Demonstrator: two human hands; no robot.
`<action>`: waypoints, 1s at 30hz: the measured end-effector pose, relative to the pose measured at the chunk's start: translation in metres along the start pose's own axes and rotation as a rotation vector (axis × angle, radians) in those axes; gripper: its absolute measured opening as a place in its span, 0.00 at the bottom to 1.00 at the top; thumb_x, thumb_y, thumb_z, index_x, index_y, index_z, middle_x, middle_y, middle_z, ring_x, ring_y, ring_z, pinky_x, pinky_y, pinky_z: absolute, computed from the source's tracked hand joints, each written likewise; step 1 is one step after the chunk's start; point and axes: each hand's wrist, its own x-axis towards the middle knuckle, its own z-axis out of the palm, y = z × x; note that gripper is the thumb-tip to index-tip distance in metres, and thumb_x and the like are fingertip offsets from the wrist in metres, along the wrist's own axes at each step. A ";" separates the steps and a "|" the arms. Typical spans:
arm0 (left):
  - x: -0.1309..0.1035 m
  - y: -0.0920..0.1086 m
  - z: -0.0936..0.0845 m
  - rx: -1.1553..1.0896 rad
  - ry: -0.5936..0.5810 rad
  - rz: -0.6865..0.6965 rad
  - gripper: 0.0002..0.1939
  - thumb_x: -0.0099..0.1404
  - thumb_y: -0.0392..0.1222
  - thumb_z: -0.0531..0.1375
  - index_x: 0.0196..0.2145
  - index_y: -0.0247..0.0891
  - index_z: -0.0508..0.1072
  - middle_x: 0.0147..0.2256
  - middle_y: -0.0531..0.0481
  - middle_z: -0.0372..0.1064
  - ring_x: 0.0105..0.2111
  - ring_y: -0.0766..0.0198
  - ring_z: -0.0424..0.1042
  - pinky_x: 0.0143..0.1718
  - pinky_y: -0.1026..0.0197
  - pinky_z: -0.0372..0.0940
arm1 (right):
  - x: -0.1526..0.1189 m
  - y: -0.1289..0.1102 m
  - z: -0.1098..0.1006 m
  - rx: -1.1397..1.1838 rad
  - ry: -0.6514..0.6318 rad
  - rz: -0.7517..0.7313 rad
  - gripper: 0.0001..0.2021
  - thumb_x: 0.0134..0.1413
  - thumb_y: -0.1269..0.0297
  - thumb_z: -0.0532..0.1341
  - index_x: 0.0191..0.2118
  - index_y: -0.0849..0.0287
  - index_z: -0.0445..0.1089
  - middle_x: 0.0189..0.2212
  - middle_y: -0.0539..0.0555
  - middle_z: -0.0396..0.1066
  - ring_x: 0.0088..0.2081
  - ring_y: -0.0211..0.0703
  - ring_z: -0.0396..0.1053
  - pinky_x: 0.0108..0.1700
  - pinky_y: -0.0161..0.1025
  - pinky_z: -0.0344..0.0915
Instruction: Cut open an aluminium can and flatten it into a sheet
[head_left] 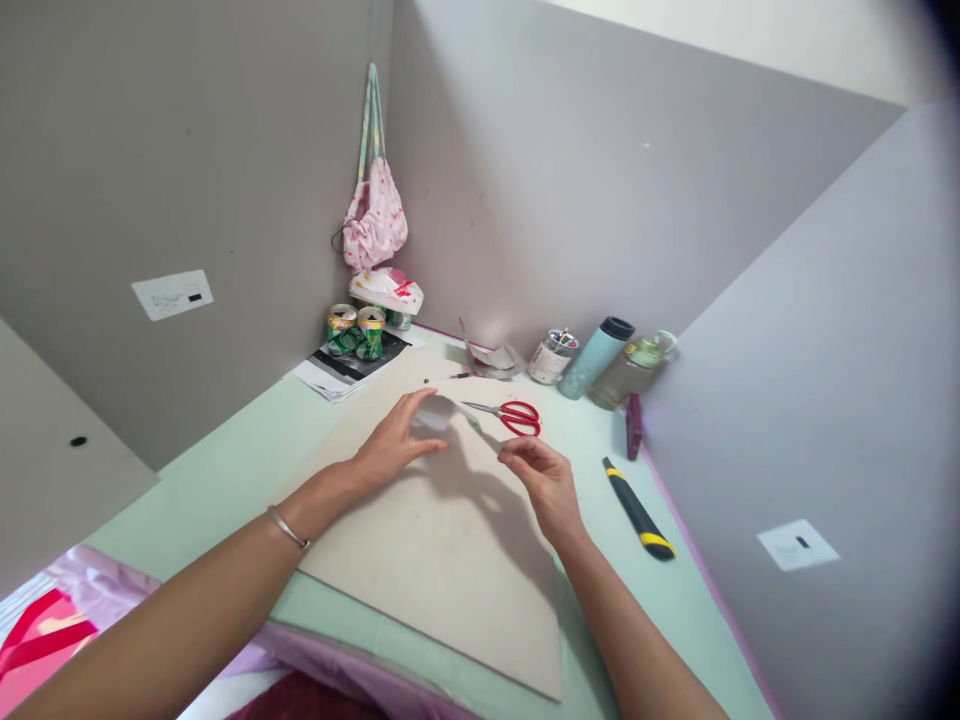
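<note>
Silvery-white, thin, curled sheet [435, 411] has its long axis sloping L-to-R; our R hand [550, 485] pinches the near end; our L hand [390, 440], half-open, cups the far.

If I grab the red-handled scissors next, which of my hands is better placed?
Probably your right hand: it is nearer the red handles of the scissors, while your left hand is toward the blades. But the right pinches the thin curved piece, so it would have to let go first.
</note>
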 end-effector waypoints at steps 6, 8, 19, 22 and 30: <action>0.008 -0.006 -0.006 -0.152 0.118 -0.130 0.34 0.62 0.49 0.67 0.62 0.40 0.59 0.52 0.42 0.69 0.55 0.50 0.69 0.59 0.43 0.60 | 0.002 0.004 0.001 0.202 0.075 0.088 0.14 0.43 0.56 0.75 0.32 0.56 0.75 0.27 0.47 0.71 0.30 0.38 0.68 0.36 0.39 0.74; 0.008 -0.001 -0.011 -0.212 0.109 -0.185 0.26 0.67 0.47 0.64 0.58 0.38 0.64 0.49 0.44 0.70 0.49 0.53 0.72 0.53 0.44 0.66 | 0.004 0.004 0.001 0.265 0.094 0.126 0.15 0.40 0.56 0.76 0.32 0.56 0.74 0.29 0.47 0.72 0.30 0.37 0.70 0.35 0.37 0.75; 0.003 0.012 -0.023 -0.526 -0.247 -0.309 0.14 0.71 0.45 0.61 0.50 0.35 0.70 0.44 0.47 0.71 0.37 0.62 0.74 0.37 0.57 0.72 | 0.010 0.015 -0.008 0.478 0.088 0.286 0.15 0.42 0.58 0.77 0.34 0.55 0.74 0.28 0.45 0.75 0.26 0.34 0.72 0.31 0.31 0.74; 0.000 0.007 -0.027 -0.573 -0.379 -0.279 0.15 0.71 0.46 0.60 0.50 0.35 0.71 0.44 0.46 0.71 0.38 0.61 0.74 0.38 0.56 0.73 | 0.007 0.019 -0.002 0.503 -0.020 0.371 0.15 0.43 0.59 0.76 0.35 0.57 0.75 0.27 0.47 0.75 0.26 0.33 0.72 0.30 0.29 0.72; -0.003 0.003 -0.011 -0.608 -0.487 -0.182 0.14 0.66 0.49 0.65 0.40 0.35 0.75 0.46 0.46 0.73 0.45 0.57 0.73 0.48 0.51 0.69 | -0.014 0.017 0.020 0.519 -0.331 0.513 0.16 0.46 0.56 0.75 0.34 0.60 0.74 0.24 0.48 0.73 0.23 0.33 0.69 0.29 0.31 0.66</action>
